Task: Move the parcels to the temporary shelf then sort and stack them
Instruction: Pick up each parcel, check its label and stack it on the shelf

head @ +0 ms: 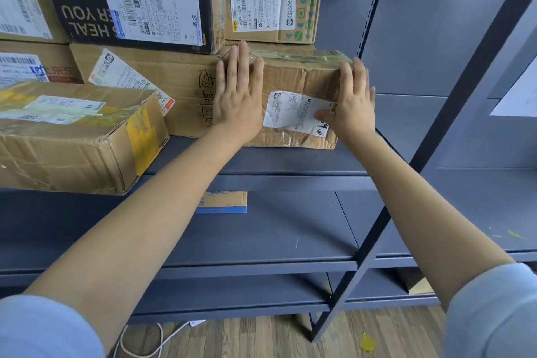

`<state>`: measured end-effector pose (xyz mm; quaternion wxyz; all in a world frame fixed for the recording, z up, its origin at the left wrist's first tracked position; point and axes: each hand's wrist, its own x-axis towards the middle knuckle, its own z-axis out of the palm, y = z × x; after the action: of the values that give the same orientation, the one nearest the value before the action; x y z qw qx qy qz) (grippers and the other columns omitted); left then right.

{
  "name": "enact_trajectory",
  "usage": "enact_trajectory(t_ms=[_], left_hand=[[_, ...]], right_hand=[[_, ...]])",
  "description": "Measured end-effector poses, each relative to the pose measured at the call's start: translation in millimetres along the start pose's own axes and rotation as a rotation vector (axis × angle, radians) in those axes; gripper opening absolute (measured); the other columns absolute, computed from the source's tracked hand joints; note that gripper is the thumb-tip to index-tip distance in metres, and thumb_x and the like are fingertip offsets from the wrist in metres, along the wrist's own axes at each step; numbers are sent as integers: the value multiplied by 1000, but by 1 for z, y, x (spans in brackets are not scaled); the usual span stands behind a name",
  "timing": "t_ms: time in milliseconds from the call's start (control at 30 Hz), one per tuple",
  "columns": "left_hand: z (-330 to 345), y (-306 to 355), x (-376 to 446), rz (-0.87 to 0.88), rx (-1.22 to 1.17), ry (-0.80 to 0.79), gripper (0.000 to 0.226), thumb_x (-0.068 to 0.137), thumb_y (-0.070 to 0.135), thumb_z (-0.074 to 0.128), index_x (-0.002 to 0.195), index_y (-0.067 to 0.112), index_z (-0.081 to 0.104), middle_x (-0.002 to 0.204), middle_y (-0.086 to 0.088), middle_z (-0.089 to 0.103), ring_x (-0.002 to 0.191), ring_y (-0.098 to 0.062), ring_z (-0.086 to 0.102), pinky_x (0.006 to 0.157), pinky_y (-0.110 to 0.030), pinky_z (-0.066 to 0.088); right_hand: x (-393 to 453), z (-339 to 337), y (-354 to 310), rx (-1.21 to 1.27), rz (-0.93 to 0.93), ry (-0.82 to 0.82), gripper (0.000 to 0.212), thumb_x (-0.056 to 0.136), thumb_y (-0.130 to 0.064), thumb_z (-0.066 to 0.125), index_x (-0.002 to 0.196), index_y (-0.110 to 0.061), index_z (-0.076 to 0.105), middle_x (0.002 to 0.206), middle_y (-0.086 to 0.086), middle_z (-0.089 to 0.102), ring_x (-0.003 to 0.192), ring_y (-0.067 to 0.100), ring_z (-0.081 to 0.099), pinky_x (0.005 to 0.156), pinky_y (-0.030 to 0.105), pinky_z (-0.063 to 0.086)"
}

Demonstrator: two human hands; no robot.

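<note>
A worn brown parcel (293, 78) with a torn white label stands on the grey shelf (261, 160), at the right end of a row of parcels. My left hand (236, 96) lies flat against the parcel's front left side, fingers straight and pointing up. My right hand (353, 102) presses flat on its front right edge, fingers reaching the top corner. A smaller taped parcel (273, 7) with green print sits on top of it. Left of it are a long brown parcel (151, 87) with handwriting and a black box (130, 0) above.
A taped carton (75, 136) overhangs the shelf's front edge at the left. A small blue-and-brown box (222, 202) lies on the shelf below. A dark metal upright (430, 136) crosses diagonally at the right. A white cable (151, 340) lies on the wooden floor.
</note>
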<state>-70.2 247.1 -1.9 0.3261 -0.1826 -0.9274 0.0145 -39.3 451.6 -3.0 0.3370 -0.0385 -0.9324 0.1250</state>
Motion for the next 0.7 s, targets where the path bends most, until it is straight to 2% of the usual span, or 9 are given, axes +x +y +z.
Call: enact_trajectory(t_ms=[100,167,267,333,400,500,700], left_hand=[[-10,-7,-10,72,-76,57,79,91,17,44,148,4,-9,154,-25,-13,143,-37,-13,115,-47,-9],[-15,-14,-20,127,-116,167,78,85,13,52,149,3,7,154,-27,2,143,-40,0,116,-47,-3],[-30,-23,-32,154,-141,297,73,71,6,62,140,0,37,149,-30,24,139,-45,18,114,-55,16],[-44,-31,-41,147,-146,351,66,68,7,63,131,0,47,145,-30,32,137,-44,24,113,-55,20],[-59,-44,-48,122,-133,395,60,69,10,60,127,1,50,143,-28,37,135,-39,25,112,-55,23],[-73,-73,-60,76,-59,356,55,71,14,57,124,-1,52,139,-27,42,132,-38,28,109,-56,29],[-85,-135,-101,-111,5,200,50,81,11,55,129,-2,48,144,-27,35,135,-41,28,112,-54,21]], right_hand=[[-5,-10,-6,-72,1,-21,107,76,-37,76,152,-15,4,159,15,-6,145,38,-9,114,57,1],[-13,-9,-14,-77,-32,32,107,75,-38,76,152,-15,6,158,19,-7,144,42,-8,114,58,2],[-23,1,-33,25,-137,178,87,78,-32,73,148,-10,27,154,26,16,142,45,13,112,60,10],[-28,10,-52,150,-248,338,64,82,-30,64,136,-5,42,140,27,41,133,40,34,108,60,28],[-33,19,-75,282,-329,410,49,84,-26,59,126,-3,48,127,25,52,121,34,41,100,56,37],[-40,35,-110,406,-424,370,42,84,-20,59,122,-6,47,122,25,53,115,34,44,96,54,40],[-56,55,-172,566,-464,119,41,85,-18,58,119,5,54,125,26,51,117,41,49,100,40,37]])
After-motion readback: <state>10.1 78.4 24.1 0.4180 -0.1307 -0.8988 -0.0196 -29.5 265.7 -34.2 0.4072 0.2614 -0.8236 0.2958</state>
